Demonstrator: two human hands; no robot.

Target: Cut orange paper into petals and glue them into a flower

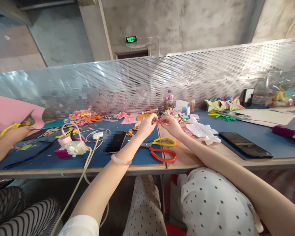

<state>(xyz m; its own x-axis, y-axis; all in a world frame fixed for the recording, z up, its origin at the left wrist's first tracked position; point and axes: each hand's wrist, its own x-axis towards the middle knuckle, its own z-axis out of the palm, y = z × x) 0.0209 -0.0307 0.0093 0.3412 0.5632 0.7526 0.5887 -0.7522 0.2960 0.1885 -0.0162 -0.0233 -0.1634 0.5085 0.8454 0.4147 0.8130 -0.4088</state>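
My left hand (147, 124) and my right hand (171, 124) meet above the blue table (127, 157), fingertips pinched together on a small orange paper piece (159, 121) held between them. A pale bangle (121, 160) rings my left wrist. Just below the hands lie scissors with a yellow and a red handle (161, 149). A crumpled white paper (203, 131) sits right of my right hand. Behind the hands are colourful paper flowers (175, 114).
A black phone (114, 142) lies left of my arm, another phone (245, 144) at right. White cables and a charger (76, 144) sit at left. A co-worker's hand (13, 132) holds yellow scissors by pink paper. Folded paper shapes (223, 104) and a perforated metal screen (162, 75) stand behind.
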